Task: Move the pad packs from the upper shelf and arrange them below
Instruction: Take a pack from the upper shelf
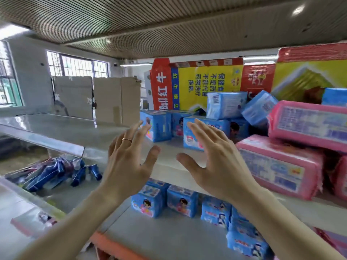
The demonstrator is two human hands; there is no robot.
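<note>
Several blue pad packs (161,126) stand and lie on the upper shelf (169,166), some stacked loosely toward the back right. My left hand (127,160), with a ring, and my right hand (216,160) are both raised in front of that shelf, fingers spread, palms facing each other, holding nothing. The nearest blue pack (195,137) sits just beyond my right fingertips. On the lower shelf (169,233), several blue pad packs (180,203) stand in a row running toward the right.
Large pink packs (281,166) are stacked on the upper shelf at the right. Red and yellow cartons (197,85) and brown cardboard (116,100) stand behind. Blue tubes (56,171) lie on a lower shelf at the left. An orange shelf edge (116,246) runs below.
</note>
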